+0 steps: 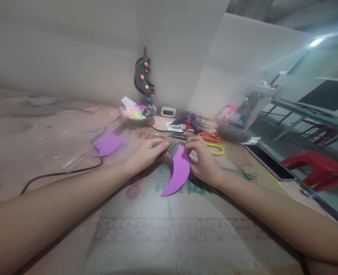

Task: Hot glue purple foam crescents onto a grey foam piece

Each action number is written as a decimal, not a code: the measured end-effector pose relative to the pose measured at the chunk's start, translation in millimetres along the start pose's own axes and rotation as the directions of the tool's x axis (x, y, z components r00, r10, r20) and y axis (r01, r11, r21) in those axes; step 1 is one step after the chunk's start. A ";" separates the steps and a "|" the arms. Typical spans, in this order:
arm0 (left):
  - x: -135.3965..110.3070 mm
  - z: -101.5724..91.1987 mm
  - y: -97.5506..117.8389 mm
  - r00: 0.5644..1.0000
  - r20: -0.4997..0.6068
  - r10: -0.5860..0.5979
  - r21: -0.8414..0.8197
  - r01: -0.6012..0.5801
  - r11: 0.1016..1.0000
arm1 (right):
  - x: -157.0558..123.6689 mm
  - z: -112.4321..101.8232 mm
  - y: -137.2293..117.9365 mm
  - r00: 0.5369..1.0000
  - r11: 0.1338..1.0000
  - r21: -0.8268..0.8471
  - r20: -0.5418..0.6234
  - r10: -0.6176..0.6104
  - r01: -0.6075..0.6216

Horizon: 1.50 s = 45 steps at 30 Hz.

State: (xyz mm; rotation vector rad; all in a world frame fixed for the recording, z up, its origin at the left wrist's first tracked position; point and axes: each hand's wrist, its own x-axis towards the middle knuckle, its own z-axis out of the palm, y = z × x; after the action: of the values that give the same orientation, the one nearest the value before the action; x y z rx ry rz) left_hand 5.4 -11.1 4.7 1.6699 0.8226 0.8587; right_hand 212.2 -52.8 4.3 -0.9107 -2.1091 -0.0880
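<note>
A purple crescent-shaped sheet (180, 172), probably craft foam, is held between both hands above the cardboard, its pointed tip towards me. Grey material (173, 148) covers its upper left end. My left hand (153, 152) is closed on that grey end, thumb on top. On the other side, my right hand (202, 157) pinches the sheet's upper right edge, fingers curled. Just beyond the hands lie scissors with orange handles (209, 136) and another pair with yellow handles (217, 148). A second purple piece (108, 143), blurred, lies left of my left hand.
Printed cardboard (157, 244) covers the tabletop. Behind stand a bowl (138, 121) of scraps, a grey crescent ornament (142, 76) with coloured balls, a small clock (168, 111) and a glue gun (189, 123). At right are a bottle (251, 107), grey fuzzy bundle (232, 133) and phone (269, 160). A black cable (62, 172) runs left.
</note>
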 end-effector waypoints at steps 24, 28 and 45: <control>0.9 -2.8 -3.0 0.984 -0.178 0.020 0.122 0.002 0.993 | 39.2 -72.3 -40.5 0.762 0.990 0.088 0.647 0.026 -0.109; 1.7 -3.4 -5.0 0.981 -0.191 0.032 0.135 -0.006 0.991 | 43.4 -88.0 -25.7 0.759 0.994 0.044 0.650 0.047 -0.099; 1.2 -1.5 -0.9 0.992 -0.121 0.044 0.147 -0.026 0.989 | 54.1 -26.7 125.8 0.758 0.754 -0.343 0.155 0.634 -0.561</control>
State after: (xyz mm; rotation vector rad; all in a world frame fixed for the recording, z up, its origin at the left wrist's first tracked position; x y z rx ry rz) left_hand 4.7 -9.1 4.3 1.7757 0.9630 0.9536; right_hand 287.7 61.5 30.5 -1.8333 -1.9500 0.0841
